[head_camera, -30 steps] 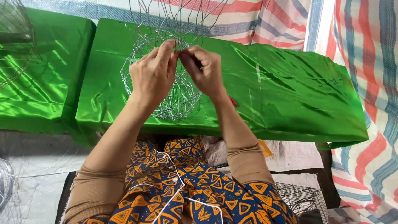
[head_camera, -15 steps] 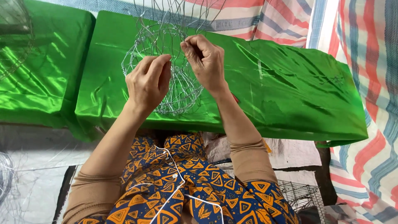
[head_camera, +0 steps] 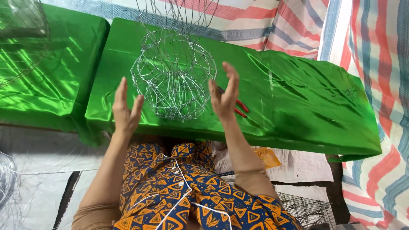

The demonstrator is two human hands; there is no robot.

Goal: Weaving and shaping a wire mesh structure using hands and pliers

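Tabletop under shiny green satin cloth

The tabletop (head_camera: pixel 298 106) carries a round wire basket frame (head_camera: pixel 174 79) near its front edge and red-handled pliers (head_camera: pixel 239 107) just right of it; a second green-covered tabletop (head_camera: pixel 55 85) adjoins at left.

Red-handled pliers (head_camera: pixel 241 107) largely hidden behind the right hand (head_camera: pixel 223 96); wire basket frame (head_camera: pixel 174 72) with upright strands cut off by top edge; second wire frame (head_camera: pixel 21 25) cropped at upper-left corner; black wire grid (head_camera: pixel 306 208) cut off below.
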